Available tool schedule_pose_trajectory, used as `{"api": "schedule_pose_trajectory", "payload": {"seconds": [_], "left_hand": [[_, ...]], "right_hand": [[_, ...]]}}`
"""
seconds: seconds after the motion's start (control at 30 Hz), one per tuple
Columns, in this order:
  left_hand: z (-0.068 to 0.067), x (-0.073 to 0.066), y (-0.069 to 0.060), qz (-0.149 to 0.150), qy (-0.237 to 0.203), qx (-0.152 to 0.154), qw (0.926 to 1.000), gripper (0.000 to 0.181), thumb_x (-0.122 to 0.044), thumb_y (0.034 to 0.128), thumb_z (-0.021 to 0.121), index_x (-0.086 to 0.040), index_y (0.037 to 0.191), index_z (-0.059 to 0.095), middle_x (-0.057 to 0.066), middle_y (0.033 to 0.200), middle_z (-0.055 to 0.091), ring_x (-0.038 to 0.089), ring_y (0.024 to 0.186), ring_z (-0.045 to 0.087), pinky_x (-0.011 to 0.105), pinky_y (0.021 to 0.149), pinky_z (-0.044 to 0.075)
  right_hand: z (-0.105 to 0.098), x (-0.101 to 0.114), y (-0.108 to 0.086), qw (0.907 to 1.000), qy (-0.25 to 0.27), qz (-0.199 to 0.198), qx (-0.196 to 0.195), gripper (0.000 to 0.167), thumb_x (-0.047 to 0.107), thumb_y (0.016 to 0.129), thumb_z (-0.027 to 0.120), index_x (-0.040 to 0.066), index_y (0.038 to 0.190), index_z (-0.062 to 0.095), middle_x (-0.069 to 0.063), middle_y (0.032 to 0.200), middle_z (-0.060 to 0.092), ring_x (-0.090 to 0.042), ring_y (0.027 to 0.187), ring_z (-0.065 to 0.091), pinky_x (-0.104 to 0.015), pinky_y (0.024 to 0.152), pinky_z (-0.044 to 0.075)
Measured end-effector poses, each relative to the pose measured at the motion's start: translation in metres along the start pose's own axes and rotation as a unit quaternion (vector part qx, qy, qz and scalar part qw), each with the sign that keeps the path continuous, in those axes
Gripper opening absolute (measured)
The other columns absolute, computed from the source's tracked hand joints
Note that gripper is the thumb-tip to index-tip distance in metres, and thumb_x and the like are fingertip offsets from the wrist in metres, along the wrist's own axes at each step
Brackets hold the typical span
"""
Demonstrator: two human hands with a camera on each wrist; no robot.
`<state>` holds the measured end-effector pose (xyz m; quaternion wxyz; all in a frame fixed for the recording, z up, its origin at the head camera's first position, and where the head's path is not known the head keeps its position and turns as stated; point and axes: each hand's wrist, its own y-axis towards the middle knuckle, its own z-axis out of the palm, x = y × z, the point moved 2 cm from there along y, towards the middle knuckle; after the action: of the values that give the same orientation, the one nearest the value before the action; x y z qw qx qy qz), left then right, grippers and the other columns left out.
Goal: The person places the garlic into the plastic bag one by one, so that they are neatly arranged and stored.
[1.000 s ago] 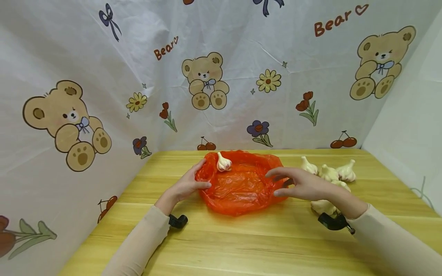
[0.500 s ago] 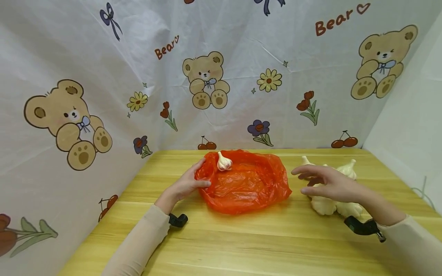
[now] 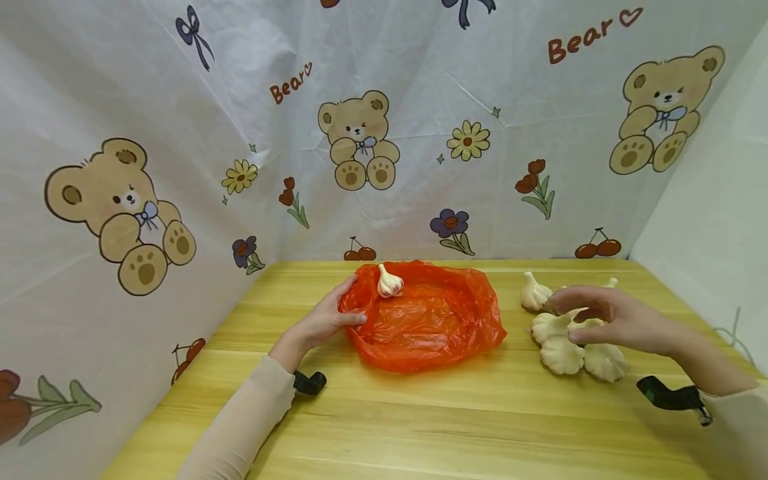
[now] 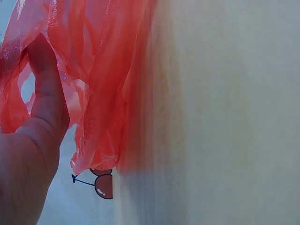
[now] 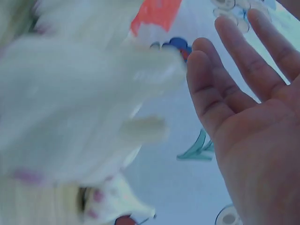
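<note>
A red plastic bag (image 3: 420, 340) lies spread on the table with its mouth facing up. One garlic bulb (image 3: 390, 283) sits inside it at the back left. My left hand (image 3: 321, 327) holds the bag's left side, thumb over the near rim; in the left wrist view the thumb (image 4: 47, 89) lies against the red film. Over the pile of garlic bulbs (image 3: 562, 355) at the right hovers my right hand (image 3: 624, 320), fingers apart and nothing in it. The right wrist view shows its palm beside a large, blurred garlic bulb (image 5: 79, 108).
Another garlic bulb (image 3: 534, 292) stands at the back left of the pile, some partly hidden by the right hand. A patterned cloth (image 3: 384, 220) hangs behind the wooden table (image 3: 420, 427). A white wall (image 3: 714, 220) rises at the right.
My right hand has moved right, from the bag's right edge to above the garlic pile. My left hand stays at the bag's left side.
</note>
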<state>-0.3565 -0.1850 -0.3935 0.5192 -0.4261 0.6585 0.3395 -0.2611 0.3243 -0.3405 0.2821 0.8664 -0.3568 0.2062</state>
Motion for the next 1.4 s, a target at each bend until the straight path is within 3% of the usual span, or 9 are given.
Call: {"api": "schedule_pose_trajectory", "payload": {"seconds": [0.2, 0.6, 0.93, 1.2, 1.4], "left_hand": [[-0.001, 0.002, 0.001, 0.001, -0.004, 0.001, 1.0, 0.102, -0.003, 0.089, 0.076, -0.023, 0.167, 0.014, 0.009, 0.172, 0.016, 0.036, 0.151, 0.035, 0.042, 0.114, 0.046], [-0.001, 0.002, 0.003, 0.002, -0.008, 0.011, 0.9999, 0.103, -0.005, 0.0892, 0.077, -0.025, 0.167, 0.013, 0.01, 0.171, 0.019, 0.037, 0.15, 0.037, 0.042, 0.113, 0.047], [0.0, 0.002, 0.003, 0.003, 0.002, 0.01, 0.9999, 0.102, -0.005, 0.0897, 0.076, -0.022, 0.167, 0.012, 0.012, 0.172, 0.017, 0.038, 0.151, 0.035, 0.043, 0.114, 0.046], [0.003, 0.001, 0.002, 0.004, -0.042, 0.029, 0.9987, 0.104, 0.005, 0.09, 0.071, -0.021, 0.168, 0.007, 0.014, 0.172, 0.016, 0.039, 0.152, 0.033, 0.038, 0.112, 0.049], [0.003, 0.003, 0.003, -0.002, -0.056, 0.036, 0.9978, 0.105, 0.006, 0.0898, 0.071, -0.023, 0.168, 0.007, 0.013, 0.171, 0.017, 0.039, 0.15, 0.035, 0.037, 0.108, 0.052]], "right_hand": [[-0.01, -0.014, -0.019, 0.9998, -0.003, 0.021, -0.007, 0.049, -0.002, 0.088, 0.076, 0.007, 0.135, 0.062, 0.006, 0.129, 0.068, -0.002, 0.109, 0.065, -0.015, 0.086, 0.054], [-0.017, -0.028, -0.044, 0.9986, 0.022, 0.046, -0.013, 0.047, -0.006, 0.09, 0.072, 0.003, 0.134, 0.061, 0.015, 0.126, 0.067, -0.005, 0.107, 0.068, -0.017, 0.083, 0.057], [-0.015, -0.044, -0.055, 0.9954, 0.03, 0.083, 0.036, 0.043, 0.002, 0.093, 0.072, 0.004, 0.134, 0.06, 0.004, 0.127, 0.07, 0.003, 0.111, 0.063, -0.016, 0.086, 0.056], [-0.01, -0.056, -0.06, 0.9928, 0.053, 0.084, 0.067, 0.046, 0.002, 0.095, 0.07, 0.003, 0.139, 0.057, 0.012, 0.131, 0.066, 0.005, 0.113, 0.06, -0.015, 0.087, 0.053], [-0.002, -0.067, -0.061, 0.9906, 0.09, 0.057, 0.087, 0.046, -0.002, 0.093, 0.07, 0.003, 0.137, 0.058, 0.004, 0.136, 0.065, 0.006, 0.119, 0.058, -0.012, 0.092, 0.05]]}}
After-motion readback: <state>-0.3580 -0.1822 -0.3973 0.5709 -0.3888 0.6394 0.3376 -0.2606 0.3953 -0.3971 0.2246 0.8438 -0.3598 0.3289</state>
